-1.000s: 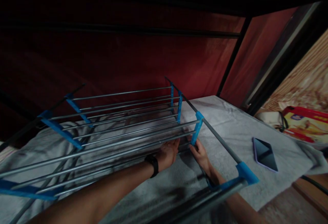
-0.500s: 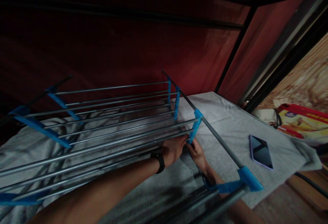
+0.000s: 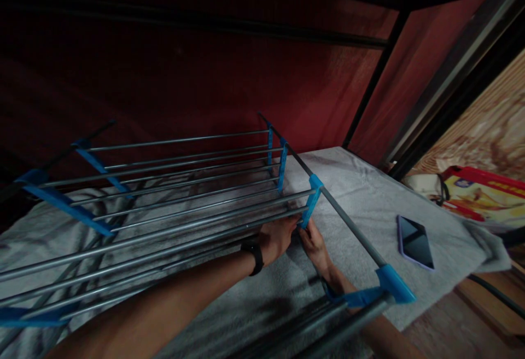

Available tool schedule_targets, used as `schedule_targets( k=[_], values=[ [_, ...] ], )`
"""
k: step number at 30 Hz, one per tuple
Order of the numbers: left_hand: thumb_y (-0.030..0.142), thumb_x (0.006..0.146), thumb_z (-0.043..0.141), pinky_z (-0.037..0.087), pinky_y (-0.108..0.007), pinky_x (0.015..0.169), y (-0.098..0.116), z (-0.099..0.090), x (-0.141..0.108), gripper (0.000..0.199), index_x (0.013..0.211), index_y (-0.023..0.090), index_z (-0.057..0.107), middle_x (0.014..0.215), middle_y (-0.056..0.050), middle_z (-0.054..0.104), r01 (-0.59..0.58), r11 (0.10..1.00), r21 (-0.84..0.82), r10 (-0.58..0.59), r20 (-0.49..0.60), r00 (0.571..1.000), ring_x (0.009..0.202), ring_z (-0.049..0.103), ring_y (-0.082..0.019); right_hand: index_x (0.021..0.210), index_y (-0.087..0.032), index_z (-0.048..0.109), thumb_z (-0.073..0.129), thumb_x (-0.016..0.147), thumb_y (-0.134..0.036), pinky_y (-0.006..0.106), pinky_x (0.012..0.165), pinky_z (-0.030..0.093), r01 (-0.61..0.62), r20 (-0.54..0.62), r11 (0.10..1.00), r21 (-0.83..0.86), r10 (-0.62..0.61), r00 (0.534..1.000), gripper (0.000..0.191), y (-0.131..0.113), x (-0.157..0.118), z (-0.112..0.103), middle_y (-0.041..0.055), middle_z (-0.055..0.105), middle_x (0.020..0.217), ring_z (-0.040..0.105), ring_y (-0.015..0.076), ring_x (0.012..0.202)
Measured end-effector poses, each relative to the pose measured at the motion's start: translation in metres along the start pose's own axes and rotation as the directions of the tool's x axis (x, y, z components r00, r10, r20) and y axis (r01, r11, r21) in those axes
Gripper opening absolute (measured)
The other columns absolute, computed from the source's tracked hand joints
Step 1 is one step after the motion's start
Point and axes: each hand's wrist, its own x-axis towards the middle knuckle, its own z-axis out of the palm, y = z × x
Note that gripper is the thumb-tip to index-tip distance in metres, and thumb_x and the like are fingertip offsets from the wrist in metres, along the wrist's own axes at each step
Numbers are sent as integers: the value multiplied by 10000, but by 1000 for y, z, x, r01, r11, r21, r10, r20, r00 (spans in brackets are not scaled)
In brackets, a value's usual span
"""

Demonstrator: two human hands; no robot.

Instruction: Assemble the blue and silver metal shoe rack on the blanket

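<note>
A rack of grey metal rods [image 3: 180,231] joined by blue plastic brackets lies across a grey cloth. My left hand [image 3: 278,240], with a black watch [image 3: 253,256] on its wrist, reaches under the rods to the lower end of a blue bracket [image 3: 312,203]. Its fingers are bent around that end and the rod tip there. On the other side my right hand [image 3: 315,244] pinches the same lower end, its fingertips partly hidden. Both hands nearly meet. A long side pole [image 3: 353,227] runs above my right forearm through the bracket tops.
A phone [image 3: 415,242] lies on the grey cloth [image 3: 361,184] at the right. Beyond it are a red and yellow box [image 3: 484,192] and a white object [image 3: 424,185]. A dark red wall [image 3: 197,85] with black bars stands behind the rack.
The side pole and its near blue corner piece have shifted slightly left in view, as has the phone. Both hands stay at the same bracket with almost no movement.
</note>
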Motion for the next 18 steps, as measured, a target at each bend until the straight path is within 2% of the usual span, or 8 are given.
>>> schedule_targets(
  k=[9,14,18],
  values=[
    [166,984,443,429,-453,1110,-1,7,2,460,1387,359,550,1357,6,660,-36,998,49,38,-48,998,1208,623,-252,1562,-304,334,489,984,-407,392,1218,295,-5,-9,999,-46,5,1000,607,7,-1,-1,18,519,1491,458,226,1398],
    [178,1012,387,425,-419,1110,1,3,0,464,1416,361,526,1336,7,677,-55,998,41,57,-49,997,1189,634,-229,1572,-297,316,487,981,-418,389,1215,305,-10,-12,998,-62,9,1000,627,9,-2,-1,12,519,1494,487,226,1367],
    [203,1031,354,433,-395,1100,3,0,0,449,1412,357,533,1299,8,698,-81,997,15,81,-41,996,1171,643,-213,1574,-315,302,472,988,-429,413,1228,294,-29,-22,997,-69,28,999,621,9,-3,-1,-10,481,1534,448,229,1408]
  ],
)
